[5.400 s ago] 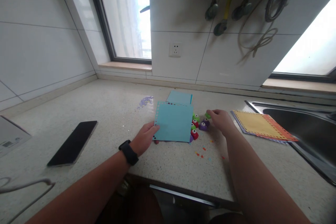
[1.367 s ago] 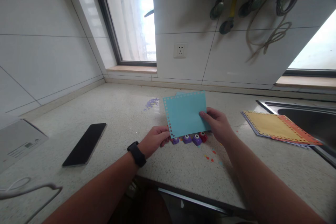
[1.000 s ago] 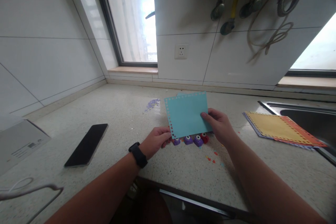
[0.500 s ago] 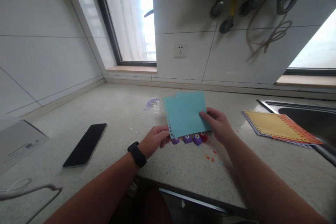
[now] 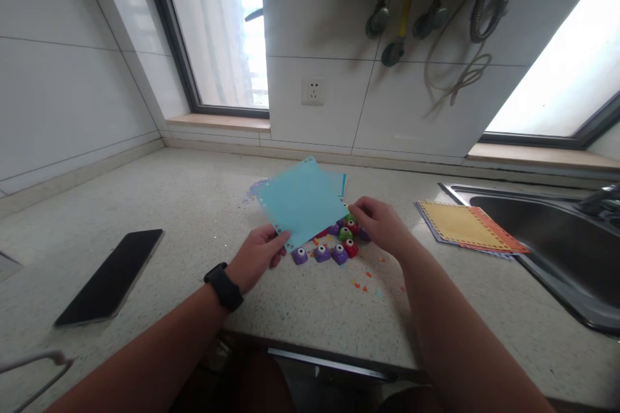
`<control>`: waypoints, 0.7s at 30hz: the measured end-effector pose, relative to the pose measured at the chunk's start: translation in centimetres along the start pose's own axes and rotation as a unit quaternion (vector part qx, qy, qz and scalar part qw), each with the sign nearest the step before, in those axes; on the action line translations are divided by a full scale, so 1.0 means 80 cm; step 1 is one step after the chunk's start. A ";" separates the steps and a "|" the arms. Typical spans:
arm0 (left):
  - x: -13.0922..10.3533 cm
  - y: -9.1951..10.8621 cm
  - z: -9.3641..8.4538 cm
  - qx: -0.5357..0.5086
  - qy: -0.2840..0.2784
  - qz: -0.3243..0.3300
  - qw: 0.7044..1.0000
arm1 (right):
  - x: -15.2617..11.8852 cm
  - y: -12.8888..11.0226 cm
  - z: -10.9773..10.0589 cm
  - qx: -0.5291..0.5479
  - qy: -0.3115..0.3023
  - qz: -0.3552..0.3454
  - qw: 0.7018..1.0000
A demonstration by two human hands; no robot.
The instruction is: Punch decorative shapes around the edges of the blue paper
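My left hand [image 5: 256, 251], with a black watch on its wrist, is closed on the lower left corner of a light blue sheet of paper [image 5: 305, 200], thumb on top. Small holes are punched along the sheet's left edge. My right hand [image 5: 380, 222] has its fingers pinched at the sheet's right corner. Under and in front of the paper sit small craft punches: purple ones [image 5: 322, 253], red ones [image 5: 350, 248] and a green one [image 5: 345, 234]. The sheet hides part of this cluster. Another blue sheet [image 5: 338, 183] shows behind it.
Punched paper bits [image 5: 363, 287] lie near the front, and a purple pile of bits [image 5: 254, 190] is at the back. A black tablet-like device [image 5: 111, 274] lies left. Punched yellow and orange sheets [image 5: 455, 222] lie beside the steel sink [image 5: 557, 271], overlapping its rim.
The blue sheet has turned and tilted, its right corner now lower at my right fingertips. My left thumb has come onto its front. The view has shifted right, showing more punches and sink.
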State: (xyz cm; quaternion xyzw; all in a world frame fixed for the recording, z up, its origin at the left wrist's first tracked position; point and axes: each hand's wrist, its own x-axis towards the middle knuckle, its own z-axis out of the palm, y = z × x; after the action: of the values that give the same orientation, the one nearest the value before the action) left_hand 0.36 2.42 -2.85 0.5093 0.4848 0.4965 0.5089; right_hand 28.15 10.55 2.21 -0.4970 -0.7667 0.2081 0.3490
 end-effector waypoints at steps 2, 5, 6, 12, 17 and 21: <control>0.002 -0.002 0.000 -0.013 0.017 -0.002 1.000 | -0.004 0.004 -0.010 -0.087 -0.087 -0.024 0.992; 0.004 -0.003 0.000 -0.032 0.033 -0.003 0.999 | -0.009 0.005 -0.017 -0.101 -0.213 -0.018 0.972; 0.004 -0.003 0.000 -0.038 0.035 -0.004 0.999 | -0.010 0.005 -0.017 -0.093 -0.239 -0.007 0.967; 0.006 -0.008 -0.002 -0.063 0.043 -0.004 0.997 | -0.011 0.006 -0.014 -0.083 -0.248 0.002 0.965; 0.006 -0.009 -0.002 -0.078 0.042 -0.002 0.996 | -0.012 0.000 -0.021 -0.107 -0.251 -0.013 0.962; 0.003 -0.003 0.001 -0.090 0.038 -0.001 0.995 | -0.011 -0.003 -0.028 0.043 -0.157 0.035 0.986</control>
State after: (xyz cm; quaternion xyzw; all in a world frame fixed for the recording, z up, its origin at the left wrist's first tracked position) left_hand 0.44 2.69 -3.11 0.4415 0.4577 0.5566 0.5345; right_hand 29.88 9.58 3.59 -0.4691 -0.7847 0.3278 0.2382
